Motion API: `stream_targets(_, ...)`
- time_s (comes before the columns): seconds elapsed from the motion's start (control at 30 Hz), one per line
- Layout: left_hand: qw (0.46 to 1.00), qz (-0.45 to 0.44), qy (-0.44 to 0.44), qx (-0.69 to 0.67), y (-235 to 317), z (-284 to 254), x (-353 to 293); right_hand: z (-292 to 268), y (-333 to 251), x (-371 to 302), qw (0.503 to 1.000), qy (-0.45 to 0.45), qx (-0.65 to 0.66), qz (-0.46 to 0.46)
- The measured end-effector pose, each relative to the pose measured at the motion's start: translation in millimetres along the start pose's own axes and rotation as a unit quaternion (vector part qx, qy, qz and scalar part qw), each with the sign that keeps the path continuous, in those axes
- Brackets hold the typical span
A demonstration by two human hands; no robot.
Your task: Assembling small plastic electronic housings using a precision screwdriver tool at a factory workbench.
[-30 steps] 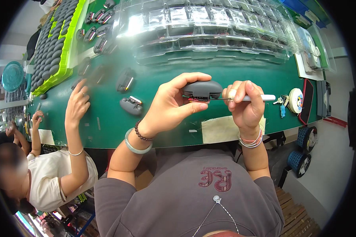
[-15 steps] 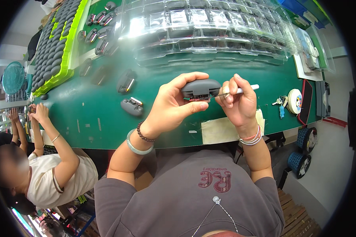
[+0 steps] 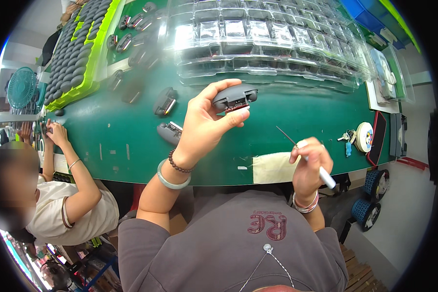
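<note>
Dark grey rounded electronic housing [image 3: 234,95]: located at upper centre of the frame, above the green tabletop [image 3: 214,163]. The left hand [image 3: 204,121] grips it between thumb and fingers, slotted side exposed. The right hand [image 3: 310,163], right of centre, holds a white-handled thin-shaft tool [image 3: 327,178] in closed fingers; the tip points upper left, apart from the housing. Clear compartment trays [image 3: 267,82] occupy the upper centre.

The green tabletop [image 3: 209,165] was covered in part by stacked clear trays [image 3: 277,67], rounded grey devices [image 3: 164,100], a cream sheet [image 3: 274,169], keys [image 3: 346,136] and a round white case [image 3: 363,137].
</note>
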State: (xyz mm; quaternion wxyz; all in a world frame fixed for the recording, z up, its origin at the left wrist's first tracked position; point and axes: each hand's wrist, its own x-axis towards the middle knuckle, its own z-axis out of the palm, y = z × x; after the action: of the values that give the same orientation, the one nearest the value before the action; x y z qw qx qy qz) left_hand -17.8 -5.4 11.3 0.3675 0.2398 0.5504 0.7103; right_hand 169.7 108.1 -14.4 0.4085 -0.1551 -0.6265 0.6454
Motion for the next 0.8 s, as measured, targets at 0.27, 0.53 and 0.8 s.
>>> stream_targets(0.27, 1.0, 0.019, -0.011, 0.018, -5.9, -0.5, 3.6, -1.7, 14.3, -41.4, 0.993, -0.027, -0.116, 0.027)
stream_targets(0.53, 1.0, 0.028, -0.008, 0.009, -5.0, -2.2, 3.2, 0.1, 20.1, -40.2, 0.973, -0.086, -0.212, -0.039)
stream_targets(0.8, 0.998, 0.0, -0.063, 0.012, 3.4, -10.5, -1.3, 0.1, 17.3, -42.0, 0.971, -0.079, -0.223, -0.034)
